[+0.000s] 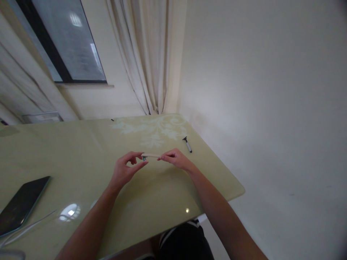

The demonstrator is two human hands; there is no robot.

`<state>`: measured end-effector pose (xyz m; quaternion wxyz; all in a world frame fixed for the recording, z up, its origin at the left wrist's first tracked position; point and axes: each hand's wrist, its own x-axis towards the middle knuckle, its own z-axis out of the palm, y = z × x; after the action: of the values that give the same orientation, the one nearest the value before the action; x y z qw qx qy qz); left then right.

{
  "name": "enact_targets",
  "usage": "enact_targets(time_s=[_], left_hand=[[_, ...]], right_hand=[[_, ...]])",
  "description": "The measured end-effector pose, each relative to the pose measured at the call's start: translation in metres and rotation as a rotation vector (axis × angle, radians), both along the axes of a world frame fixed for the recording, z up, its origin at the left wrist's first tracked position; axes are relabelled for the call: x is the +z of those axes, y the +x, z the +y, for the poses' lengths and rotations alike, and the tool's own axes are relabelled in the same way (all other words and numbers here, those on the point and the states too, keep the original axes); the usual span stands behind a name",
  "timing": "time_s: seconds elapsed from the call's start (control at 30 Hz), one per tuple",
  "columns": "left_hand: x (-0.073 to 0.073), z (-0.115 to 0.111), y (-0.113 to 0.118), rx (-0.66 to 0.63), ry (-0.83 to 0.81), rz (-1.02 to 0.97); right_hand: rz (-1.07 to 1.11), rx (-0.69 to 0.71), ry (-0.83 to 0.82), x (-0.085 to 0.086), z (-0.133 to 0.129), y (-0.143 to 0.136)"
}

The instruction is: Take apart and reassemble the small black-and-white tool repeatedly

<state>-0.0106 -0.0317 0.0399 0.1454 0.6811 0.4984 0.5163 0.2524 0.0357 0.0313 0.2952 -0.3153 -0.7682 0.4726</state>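
We hold toothbrush point(151, 155) over table point(217, 173), in from R edge | R hand point(175, 157) pinches handle end; L hand point(123, 171) fingers parted at bristles point(144, 158), contact unclear | next move prob. needs steady R grip

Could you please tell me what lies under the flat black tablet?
The glossy pale-green table shows around it, but whatever is directly beneath the flat black tablet is covered.

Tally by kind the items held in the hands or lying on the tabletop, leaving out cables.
Toothbrush: 1
Razor: 1
Dark-screened device: 1
Small dark item, too small to identify: 1
Total: 4
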Motion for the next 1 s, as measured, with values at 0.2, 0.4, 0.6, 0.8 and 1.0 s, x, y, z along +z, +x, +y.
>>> enact_targets(time_s=[0.2,0.4,0.6,0.8,1.0], left_hand=[[-0.0035,0.003,-0.0032,0.025,-0.001,-0.002],[-0.0036,0.0028,-0.0037,0.018,0.002,-0.003],[-0.0035,0.0031,-0.0021,0.002,0.002,-0.006],[-0.0023,0.0028,0.0009,-0.006,0.002,-0.01],[-0.0043,0.0037,-0.0004,0.009,-0.002,-0.017]], right_hand=[[-0.003,-0.007,-0.001,-0.0009,0.0011,0.0005],[-0.015,-0.057,0.024,-0.0008,0.0024,0.0015],[-0.03,-0.099,0.051,-0.0008,0.0027,0.001],[-0.021,-0.063,0.052,-0.001,0.0019,-0.0017],[0.0,-0.045,0.025,-0.0019,0.0014,-0.0024]])
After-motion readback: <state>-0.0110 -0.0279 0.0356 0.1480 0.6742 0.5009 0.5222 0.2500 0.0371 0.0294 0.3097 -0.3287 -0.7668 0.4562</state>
